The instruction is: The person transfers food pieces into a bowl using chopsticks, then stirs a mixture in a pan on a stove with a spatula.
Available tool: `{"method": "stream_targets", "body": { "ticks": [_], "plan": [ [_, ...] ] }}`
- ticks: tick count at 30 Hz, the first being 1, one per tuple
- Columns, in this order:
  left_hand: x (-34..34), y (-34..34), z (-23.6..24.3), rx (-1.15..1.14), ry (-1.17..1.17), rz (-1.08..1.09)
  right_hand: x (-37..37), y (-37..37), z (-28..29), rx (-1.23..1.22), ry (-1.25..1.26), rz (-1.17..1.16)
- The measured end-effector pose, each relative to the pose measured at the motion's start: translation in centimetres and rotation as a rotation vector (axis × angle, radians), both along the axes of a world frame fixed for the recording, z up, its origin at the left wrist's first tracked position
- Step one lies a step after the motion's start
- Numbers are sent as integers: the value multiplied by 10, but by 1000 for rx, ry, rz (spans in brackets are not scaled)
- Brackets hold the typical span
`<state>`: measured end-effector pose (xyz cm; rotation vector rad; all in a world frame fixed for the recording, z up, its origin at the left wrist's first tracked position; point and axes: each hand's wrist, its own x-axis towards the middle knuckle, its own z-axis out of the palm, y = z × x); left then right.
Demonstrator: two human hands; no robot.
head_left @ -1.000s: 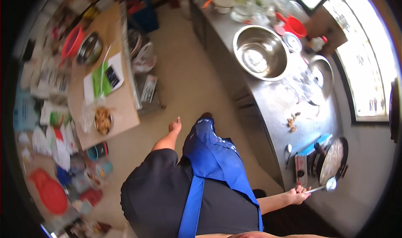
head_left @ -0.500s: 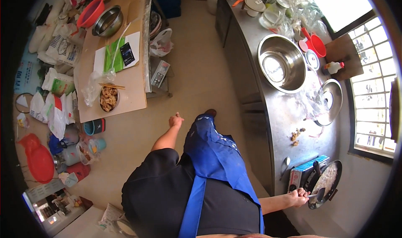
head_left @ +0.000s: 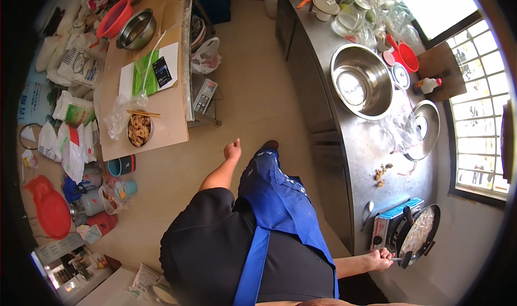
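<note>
My right hand [head_left: 382,259] is closed around the handle of a dark-headed spatula [head_left: 406,260]. The spatula's head lies at the near rim of a black frying pan [head_left: 433,220], which holds pale, bubbly-looking contents [head_left: 420,235]; I cannot make out the kind. Beneath the pan is a portable gas stove [head_left: 381,231] with a blue edge. My left hand [head_left: 233,150] hangs over the floor beside my blue apron, fingers loosely curled, nothing visible in them. A spoon [head_left: 369,209] rests on the steel counter [head_left: 358,171] left of the stove.
Farther along the counter are browned food bits [head_left: 381,174], a large steel basin [head_left: 336,85], a round lid [head_left: 431,117] and a red ladle-like scoop [head_left: 406,58]. The left table [head_left: 167,128] carries a bowl of browned pieces [head_left: 139,129] with chopsticks, a phone [head_left: 161,71] and a steel bowl [head_left: 137,30].
My right hand has drawn the spatula slightly toward me and left, to the pan's near rim. My left hand has swung slightly right and up, its fingers more curled.
</note>
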<state>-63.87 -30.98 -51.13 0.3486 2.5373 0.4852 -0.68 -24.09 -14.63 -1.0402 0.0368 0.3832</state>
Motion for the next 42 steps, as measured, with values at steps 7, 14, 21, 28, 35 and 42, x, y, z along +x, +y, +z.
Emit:
{"method": "stream_targets", "body": {
  "ticks": [7,14,21,28,35,42],
  "plan": [
    [3,48,18,191,143,28,1,-2,1,-4,76,62],
    [0,44,15,263,119,27,-10,5,7,-13,99,57],
    [1,-17,-7,9,40,37,-9,5,7,9,106,105],
    [2,-50,-11,-79,-3,96,-28,15,8,-59,80,76],
    [-5,-15,-4,0,-43,62,-19,8,2,-69,65,30],
    [-5,-5,-2,17,-48,33,-17,13,-1,-74,79,70]
  ]
}}
